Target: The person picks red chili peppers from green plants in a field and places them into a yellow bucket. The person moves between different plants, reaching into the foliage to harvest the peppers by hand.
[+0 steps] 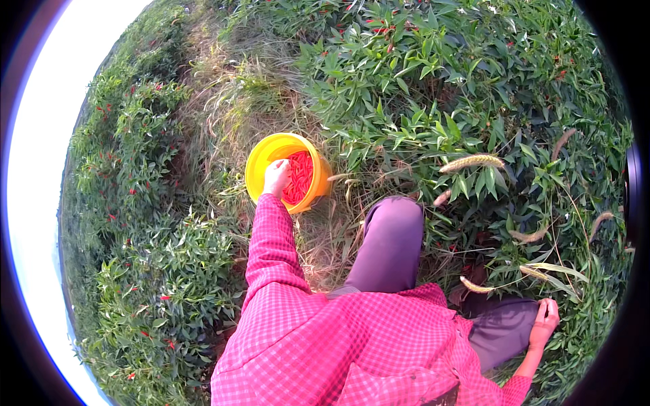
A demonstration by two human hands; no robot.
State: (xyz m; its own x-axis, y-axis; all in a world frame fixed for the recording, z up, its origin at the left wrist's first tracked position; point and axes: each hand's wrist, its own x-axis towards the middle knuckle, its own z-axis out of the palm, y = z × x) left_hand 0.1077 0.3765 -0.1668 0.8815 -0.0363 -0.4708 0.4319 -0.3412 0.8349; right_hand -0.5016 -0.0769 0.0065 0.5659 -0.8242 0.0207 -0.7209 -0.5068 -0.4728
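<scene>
My left hand (277, 176) is over the mouth of a yellow plastic bucket (258, 161), at its near-left side. Its fingers are curled, and whether anything is inside them is hidden. Red chili peppers (300, 177) lie heaped inside the bucket, just right of that hand. Far to the right, my right hand (545, 323) rests by my bent knee, fingers curled and close to the pepper plants' leaves. What it may hold cannot be made out.
Leafy chili pepper plants (406, 91) with red fruit spread ahead and to the right. Another row of pepper plants (167, 274) runs along the left. Dry grass (218, 101) covers the strip between. Bristly grass seed heads (472, 162) lean over the right-hand plants, near my raised knee (393, 238).
</scene>
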